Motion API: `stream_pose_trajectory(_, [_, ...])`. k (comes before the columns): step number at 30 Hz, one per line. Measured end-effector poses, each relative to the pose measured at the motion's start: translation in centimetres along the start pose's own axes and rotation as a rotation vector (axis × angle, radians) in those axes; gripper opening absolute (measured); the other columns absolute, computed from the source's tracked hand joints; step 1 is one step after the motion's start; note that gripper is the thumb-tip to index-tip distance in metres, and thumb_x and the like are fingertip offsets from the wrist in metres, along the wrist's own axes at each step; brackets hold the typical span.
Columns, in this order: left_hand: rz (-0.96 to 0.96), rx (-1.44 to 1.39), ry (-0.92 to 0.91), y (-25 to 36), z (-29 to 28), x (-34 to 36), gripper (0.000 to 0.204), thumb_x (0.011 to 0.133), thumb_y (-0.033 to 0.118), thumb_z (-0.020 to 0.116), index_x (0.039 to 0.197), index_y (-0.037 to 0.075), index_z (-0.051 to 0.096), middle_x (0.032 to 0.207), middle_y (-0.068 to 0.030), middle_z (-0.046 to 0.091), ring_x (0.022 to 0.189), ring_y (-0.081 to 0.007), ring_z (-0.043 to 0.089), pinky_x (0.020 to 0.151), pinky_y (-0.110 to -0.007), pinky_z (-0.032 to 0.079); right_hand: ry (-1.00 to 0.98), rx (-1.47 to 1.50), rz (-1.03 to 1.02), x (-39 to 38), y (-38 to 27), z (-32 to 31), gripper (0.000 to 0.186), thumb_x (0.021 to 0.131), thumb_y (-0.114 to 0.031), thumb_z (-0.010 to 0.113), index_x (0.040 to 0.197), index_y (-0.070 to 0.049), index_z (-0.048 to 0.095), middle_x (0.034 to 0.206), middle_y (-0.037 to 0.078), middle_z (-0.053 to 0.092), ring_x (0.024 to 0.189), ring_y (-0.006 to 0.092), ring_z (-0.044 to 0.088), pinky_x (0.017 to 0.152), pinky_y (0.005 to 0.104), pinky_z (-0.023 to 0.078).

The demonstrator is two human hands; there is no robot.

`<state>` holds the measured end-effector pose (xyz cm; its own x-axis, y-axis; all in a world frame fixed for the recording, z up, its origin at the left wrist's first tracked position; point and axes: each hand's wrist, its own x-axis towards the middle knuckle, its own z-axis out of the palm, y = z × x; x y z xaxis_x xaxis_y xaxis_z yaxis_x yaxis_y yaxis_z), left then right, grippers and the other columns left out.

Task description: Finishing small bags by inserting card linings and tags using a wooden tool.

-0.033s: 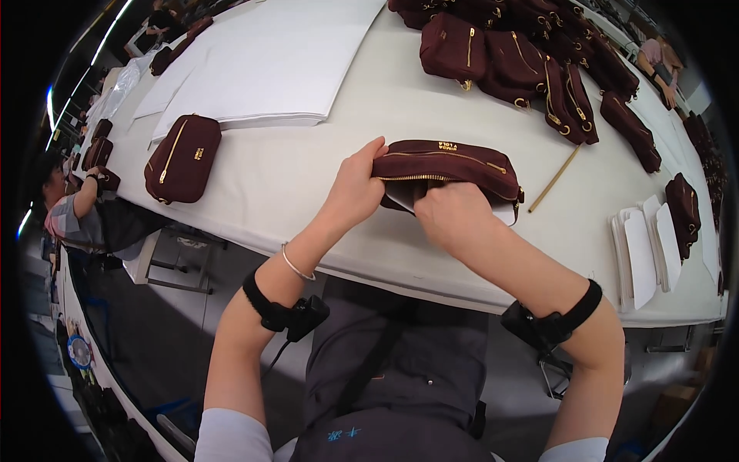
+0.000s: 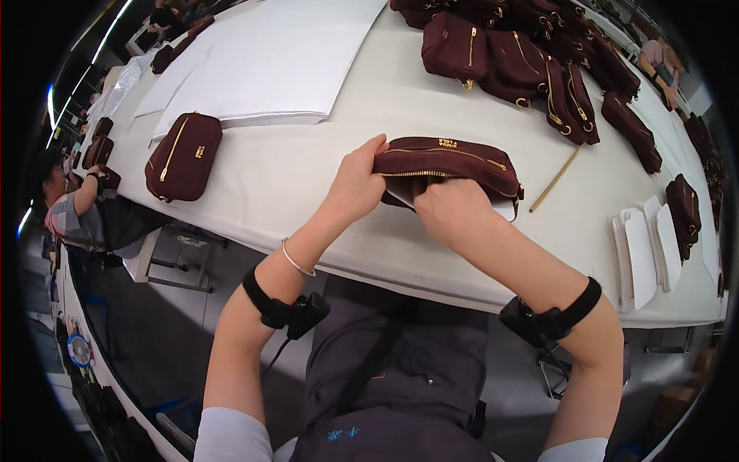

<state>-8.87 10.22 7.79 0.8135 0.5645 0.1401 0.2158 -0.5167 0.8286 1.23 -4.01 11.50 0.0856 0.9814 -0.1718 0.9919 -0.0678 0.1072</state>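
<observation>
A dark maroon zip pouch [image 2: 450, 159] with gold zippers lies in front of me, its main zip open along the near side. My left hand [image 2: 358, 181] grips the pouch's left end, thumb at the top corner. Into the opening reaches my right hand [image 2: 454, 206], the knuckles bent; its fingertips are hidden inside, so whether they hold anything does not show. A white edge, like paper or lining, shows at the opening beside the right wrist. Apart from this, another maroon pouch [image 2: 183, 158] stands on the table to the left.
Several maroon pouches [image 2: 519, 65] are heaped at the back right. White sheets [image 2: 262, 69] lie at the back left. A thin gold-brown stick [image 2: 554, 179] lies right of my pouch, with folded white cards [image 2: 637, 246] farther right. A person [image 2: 85, 204] is at the left.
</observation>
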Motion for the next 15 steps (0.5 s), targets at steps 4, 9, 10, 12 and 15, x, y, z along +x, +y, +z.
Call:
stream_pose_trajectory(4, [-0.095,-0.022,-0.045,1.0,-1.1,1.2,0.053,0.078,-0.013,0.042,0.131,-0.009,0.041,0.125,-0.0224,0.056,0.119,-0.0280,0.053,0.100,-0.032,0.040,0.038,-0.030,-0.009,0.9,0.6,-0.2,0.025,0.080,-0.011,0.056,0.103,-0.001,0.063,0.076,0.009,0.069,0.074,0.0231,0.068,0.061,0.0327,0.054])
stream_pose_trajectory(9, [-0.169,0.000,-0.236,1.5,-2.0,1.7,0.053,0.080,-0.011,0.048,0.132,-0.009,0.041,0.125,-0.0195,0.056,0.116,-0.0242,0.054,0.097,-0.031,0.042,-0.042,-0.085,0.016,1.3,0.2,-0.5,0.030,0.078,-0.009,0.056,0.106,0.001,0.061,0.074,0.010,0.068,0.070,0.0247,0.067,0.060,0.0345,0.053])
stream_pose_trajectory(10, [-0.170,-0.003,-0.233,1.7,-2.0,1.9,0.053,0.080,-0.011,0.048,0.132,-0.009,0.041,0.125,-0.0195,0.056,0.116,-0.0242,0.054,0.097,-0.031,0.042,-0.069,-0.121,0.003,1.6,0.4,-0.4,0.038,0.077,-0.008,0.055,0.114,0.002,0.057,0.070,0.012,0.067,0.066,0.0267,0.067,0.058,0.0365,0.053])
stream_pose_trajectory(12, [-0.192,-0.045,-0.265,2.0,-2.1,2.1,0.052,0.080,-0.011,0.049,0.131,-0.009,0.042,0.124,-0.0180,0.057,0.114,-0.0225,0.055,0.094,-0.029,0.043,-0.076,-0.147,-0.018,2.2,0.4,-0.1,0.035,0.078,-0.008,0.055,0.111,0.002,0.058,0.072,0.011,0.067,0.067,0.0257,0.067,0.059,0.0364,0.053])
stream_pose_trajectory(15, [-0.040,-0.209,0.054,-0.9,-0.8,1.6,0.042,0.072,-0.007,0.045,0.113,-0.014,0.052,0.097,-0.0216,0.064,0.094,-0.0300,0.063,0.081,-0.035,0.049,-0.087,-0.130,-0.028,2.2,-0.2,-0.8,0.035,0.079,-0.006,0.052,0.113,0.000,0.058,0.077,0.012,0.068,0.073,0.0263,0.067,0.063,0.0377,0.053])
